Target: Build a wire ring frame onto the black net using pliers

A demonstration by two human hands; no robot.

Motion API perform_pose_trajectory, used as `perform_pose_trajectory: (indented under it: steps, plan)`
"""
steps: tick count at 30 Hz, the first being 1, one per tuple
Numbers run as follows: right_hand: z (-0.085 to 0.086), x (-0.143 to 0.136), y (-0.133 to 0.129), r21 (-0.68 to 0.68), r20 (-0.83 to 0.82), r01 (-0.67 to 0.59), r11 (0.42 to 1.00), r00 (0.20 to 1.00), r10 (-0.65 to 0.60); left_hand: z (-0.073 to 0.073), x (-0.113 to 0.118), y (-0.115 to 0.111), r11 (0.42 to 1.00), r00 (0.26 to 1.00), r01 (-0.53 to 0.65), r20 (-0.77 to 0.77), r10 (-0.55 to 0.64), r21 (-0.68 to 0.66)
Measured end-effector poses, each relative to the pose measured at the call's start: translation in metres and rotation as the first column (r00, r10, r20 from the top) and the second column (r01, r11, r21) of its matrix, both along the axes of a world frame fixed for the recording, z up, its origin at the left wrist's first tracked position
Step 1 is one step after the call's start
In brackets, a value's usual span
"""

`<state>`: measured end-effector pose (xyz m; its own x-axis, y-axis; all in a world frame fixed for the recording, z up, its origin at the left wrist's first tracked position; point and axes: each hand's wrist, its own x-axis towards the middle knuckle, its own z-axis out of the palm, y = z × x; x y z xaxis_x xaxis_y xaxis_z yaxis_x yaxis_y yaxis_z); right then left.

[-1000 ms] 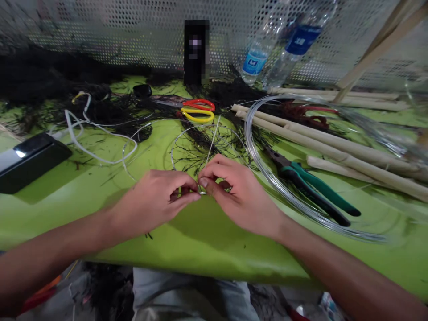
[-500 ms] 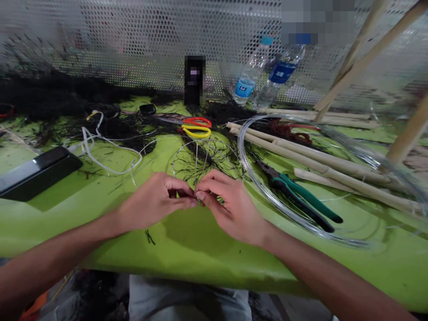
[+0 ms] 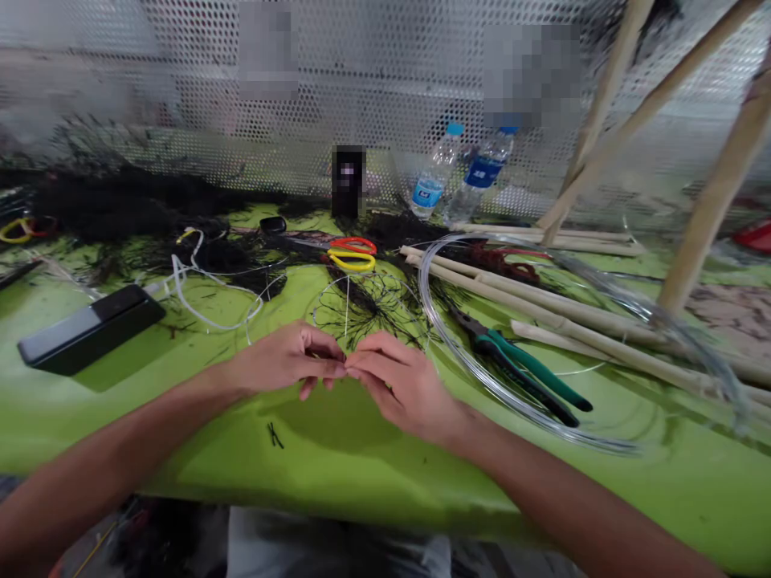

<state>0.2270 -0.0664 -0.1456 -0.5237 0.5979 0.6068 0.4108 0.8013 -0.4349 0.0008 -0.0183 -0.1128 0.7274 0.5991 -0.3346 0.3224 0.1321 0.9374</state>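
My left hand (image 3: 289,357) and my right hand (image 3: 401,381) meet fingertip to fingertip above the green table, both closed in a pinch. A thin pale wire (image 3: 347,305) runs up from between their fingertips; its lower end is hidden by the fingers. Just beyond lies a round wire hoop (image 3: 316,303) with black, branching strands (image 3: 377,305) spread across it. Scissors with one red and one yellow handle (image 3: 352,255) rest behind the hoop. To the right of my right hand are a coil of clear, shiny wire (image 3: 461,365) and green-and-black pliers (image 3: 530,365).
Bamboo sticks (image 3: 518,293) lie on the right, with upright poles (image 3: 704,201) behind. Two water bottles (image 3: 429,181) stand by the perforated metal panel (image 3: 198,88). On the left are a dark box-shaped device (image 3: 90,329), a white cable (image 3: 198,301) and black fibres (image 3: 120,205).
My view has tilted up slightly, so the table items sit lower in the picture. My hands stay together, with the fingers of both shifted a little around the pinch.
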Motion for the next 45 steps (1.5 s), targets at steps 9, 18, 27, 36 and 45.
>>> perform_pose_trajectory:
  steps: [9,18,27,36,45]
  plan:
    - [0.018,0.001,-0.004,0.26,0.141,-0.088,0.962,0.989,0.053,-0.006,0.001,0.001,1.0,0.999,-0.024,0.027,0.024,-0.013]
    - [0.033,0.004,-0.008,0.269,0.121,-0.084,0.959,0.991,0.053,0.008,-0.002,-0.013,0.967,0.985,-0.147,0.121,0.124,0.209]
    - [0.051,-0.007,-0.02,-0.08,-0.016,0.16,0.984,0.987,-0.162,0.022,-0.005,-0.024,0.918,0.986,-0.163,0.091,0.14,0.362]
    - [0.062,-0.008,-0.024,-0.136,0.068,0.285,0.949,0.958,-0.278,0.029,0.003,-0.032,0.867,0.969,-0.209,-0.021,0.245,0.453]
    - [0.068,-0.005,-0.021,-0.235,0.154,0.245,0.941,0.965,-0.213,0.027,0.005,-0.036,0.831,0.955,-0.169,-0.12,0.271,0.53]
